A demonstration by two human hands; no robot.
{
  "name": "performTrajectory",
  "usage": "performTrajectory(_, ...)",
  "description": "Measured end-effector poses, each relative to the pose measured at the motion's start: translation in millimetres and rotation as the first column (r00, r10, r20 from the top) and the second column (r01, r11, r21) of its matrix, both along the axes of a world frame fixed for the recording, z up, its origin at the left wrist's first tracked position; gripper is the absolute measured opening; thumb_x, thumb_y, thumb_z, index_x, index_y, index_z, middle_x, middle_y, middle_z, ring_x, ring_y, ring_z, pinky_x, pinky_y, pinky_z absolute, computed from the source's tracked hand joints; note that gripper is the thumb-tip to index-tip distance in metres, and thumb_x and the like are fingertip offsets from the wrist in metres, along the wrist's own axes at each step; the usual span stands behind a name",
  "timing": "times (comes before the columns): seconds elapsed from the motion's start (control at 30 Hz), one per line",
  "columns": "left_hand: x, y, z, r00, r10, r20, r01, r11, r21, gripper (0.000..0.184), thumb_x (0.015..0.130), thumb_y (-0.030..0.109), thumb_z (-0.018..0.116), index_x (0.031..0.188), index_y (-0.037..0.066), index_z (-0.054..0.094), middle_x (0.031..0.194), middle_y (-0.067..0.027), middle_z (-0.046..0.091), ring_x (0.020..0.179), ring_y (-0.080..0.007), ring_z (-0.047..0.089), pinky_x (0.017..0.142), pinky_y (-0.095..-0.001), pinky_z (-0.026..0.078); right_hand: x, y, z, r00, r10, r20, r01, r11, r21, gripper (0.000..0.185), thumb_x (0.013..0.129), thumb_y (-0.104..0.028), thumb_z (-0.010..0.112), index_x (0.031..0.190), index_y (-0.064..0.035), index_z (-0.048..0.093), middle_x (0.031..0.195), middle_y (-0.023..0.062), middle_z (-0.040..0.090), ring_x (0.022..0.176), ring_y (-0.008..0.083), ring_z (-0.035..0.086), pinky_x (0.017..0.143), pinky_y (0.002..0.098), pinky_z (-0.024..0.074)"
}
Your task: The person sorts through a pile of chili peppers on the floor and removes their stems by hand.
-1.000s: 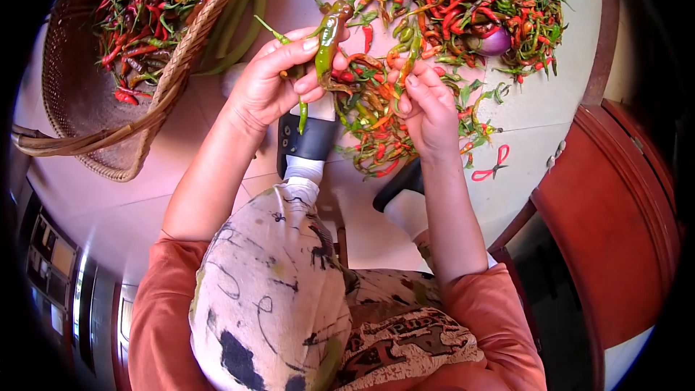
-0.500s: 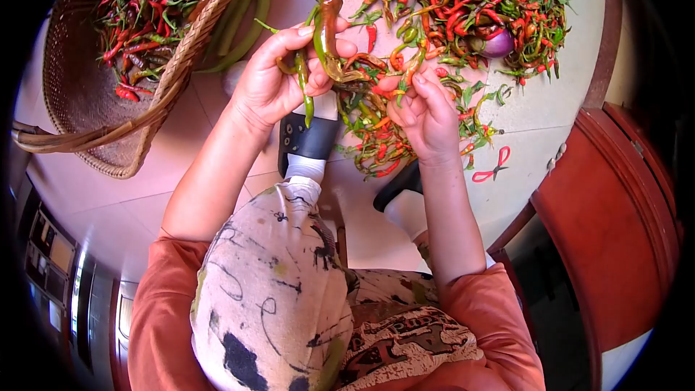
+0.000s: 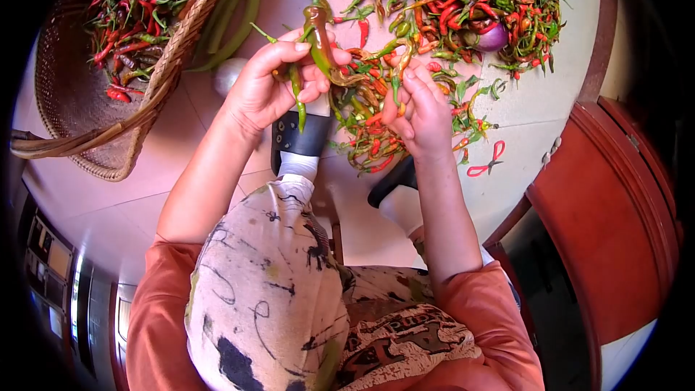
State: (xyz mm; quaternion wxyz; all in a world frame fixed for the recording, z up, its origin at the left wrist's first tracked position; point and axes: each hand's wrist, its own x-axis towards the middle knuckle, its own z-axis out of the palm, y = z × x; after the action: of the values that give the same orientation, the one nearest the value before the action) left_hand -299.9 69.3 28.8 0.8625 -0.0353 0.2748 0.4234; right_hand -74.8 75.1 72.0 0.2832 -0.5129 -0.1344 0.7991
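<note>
My left hand [image 3: 271,80] is closed on chili peppers: a large brown-and-green chili [image 3: 318,40] stands up from the fingers, and a slim green chili [image 3: 297,90] hangs below them. Across from it, my right hand [image 3: 426,112] pinches an orange-green chili [image 3: 400,71] between thumb and fingers. Under both hands, a smaller heap of red and green chilies [image 3: 376,148] lies on the floor between my feet. Beyond it spreads a larger chili heap [image 3: 449,11], with a purple, round vegetable [image 3: 492,38] at its right side.
A woven basket [image 3: 54,94] with red chilies and a curved handle stands on the left. Long green vegetables [image 3: 239,29] lie beside it. Red-handled scissors [image 3: 486,161] rest on the tiles at right. A red wooden cabinet [image 3: 608,210] stands farther right.
The whole view has shifted slightly. My right hand has turned a little more upright, with its chili lower and nearer my left hand. My left hand keeps its grip on the chilies.
</note>
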Motion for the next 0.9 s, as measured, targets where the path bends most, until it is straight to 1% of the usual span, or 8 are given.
performTrajectory(0.07, -1, 0, 0, 0.998, 0.01, 0.064, -0.01, 1.0, -0.003, 0.037, 0.087, 0.014, 0.048, 0.121, -0.001, 0.046, 0.102, -0.0188, 0.063, 0.068, -0.0155, 0.061, 0.051, -0.0229, 0.043, -6, -1, 2, 0.97, 0.127, 0.206, -0.135, 0.991, 0.026, 0.023, 0.098, -0.022, 0.033, 0.112, -0.0074, 0.043, 0.063, 0.0135, 0.058, 0.034, 0.0045, 0.028, 0.033, 0.0171, 0.0222)
performTrajectory(0.17, -2, -1, 1, 0.989, 0.045, 0.144, -0.058, 0.995, 0.087, 0.037, 0.088, 0.016, 0.051, 0.121, -0.001, 0.046, 0.102, -0.0174, 0.063, 0.07, -0.015, 0.061, 0.05, -0.0218, 0.042, -16, -3, 3, 0.966, 0.099, 0.24, -0.118, 0.991, 0.063, 0.02, 0.097, -0.021, 0.035, 0.108, -0.0067, 0.043, 0.065, 0.0129, 0.06, 0.035, 0.0044, 0.028, 0.034, 0.0165, 0.0221)
performTrajectory(0.2, -2, -1, 0, 0.999, 0.01, 0.053, -0.014, 0.997, 0.077, 0.038, 0.088, 0.018, 0.053, 0.121, -0.001, 0.046, 0.101, -0.0163, 0.063, 0.069, -0.0139, 0.06, 0.05, -0.021, 0.041, -15, -4, 2, 0.966, 0.1, 0.239, -0.118, 0.991, 0.063, 0.02, 0.097, -0.021, 0.035, 0.108, -0.0067, 0.043, 0.065, 0.0129, 0.06, 0.035, 0.0044, 0.028, 0.034, 0.0165, 0.0221)
performTrajectory(0.4, -2, -3, -4, 0.994, -0.06, -0.095, 0.066, 0.996, 0.061, 0.041, 0.088, 0.021, 0.057, 0.122, 0.0, 0.046, 0.098, -0.0139, 0.062, 0.061, -0.0102, 0.052, 0.048, -0.0193, 0.039, -16, -16, -2, 0.898, 0.128, 0.421, -0.238, 0.946, 0.219, 0.006, 0.093, -0.01, 0.047, 0.095, -0.0036, 0.047, 0.094, 0.0126, 0.066, 0.051, 0.0028, 0.044, 0.047, 0.0155, 0.0363)
performTrajectory(0.5, 1, -1, -1, 0.997, -0.017, -0.07, 0.024, 0.996, 0.088, 0.044, 0.088, 0.017, 0.056, 0.127, 0.002, 0.042, 0.098, -0.0143, 0.062, 0.059, -0.01, 0.05, 0.048, -0.0197, 0.039, -10, -18, -4, 0.908, 0.153, 0.391, -0.262, 0.934, 0.244, 0.007, 0.09, -0.004, 0.051, 0.097, -0.0016, 0.049, 0.101, 0.0103, 0.063, 0.064, 0.0036, 0.052, 0.055, 0.017, 0.0425)
performTrajectory(0.57, 0, -3, -4, 0.999, 0.022, -0.029, -0.019, 0.996, 0.083, 0.05, 0.086, 0.013, 0.053, 0.132, 0.004, 0.036, 0.099, -0.0164, 0.061, 0.062, -0.0122, 0.053, 0.049, -0.0216, 0.04, -11, -20, -4, 0.884, 0.098, 0.458, -0.262, 0.914, 0.309, 0.02, 0.089, -0.001, 0.052, 0.109, 0.0013, 0.05, 0.103, 0.01, 0.061, 0.07, 0.0051, 0.055, 0.058, 0.0181, 0.0449)
performTrajectory(0.67, 1, -2, -3, 0.986, 0.071, 0.15, -0.08, 0.995, 0.055, 0.05, 0.086, 0.016, 0.054, 0.132, 0.004, 0.037, 0.101, -0.0176, 0.06, 0.067, -0.0159, 0.056, 0.05, -0.0226, 0.041, -8, -23, -3, 0.828, 0.139, 0.543, -0.353, 0.882, 0.313, 0.03, 0.088, 0.001, 0.054, 0.118, 0.003, 0.05, 0.1, 0.0073, 0.06, 0.075, 0.0054, 0.055, 0.062, 0.0181, 0.0453)
performTrajectory(0.9, 10, -5, -8, 0.976, 0.122, 0.18, -0.135, 0.989, 0.057, 0.052, 0.087, 0.023, 0.054, 0.132, 0.003, 0.036, 0.102, -0.0198, 0.061, 0.072, -0.0211, 0.058, 0.051, -0.0238, 0.045, -9, -21, 4, 0.694, 0.127, 0.708, -0.543, 0.739, 0.399, 0.027, 0.085, 0.002, 0.057, 0.112, 0.0041, 0.056, 0.085, -0.0015, 0.054, 0.069, 0.0014, 0.047, 0.06, 0.0156, 0.039)
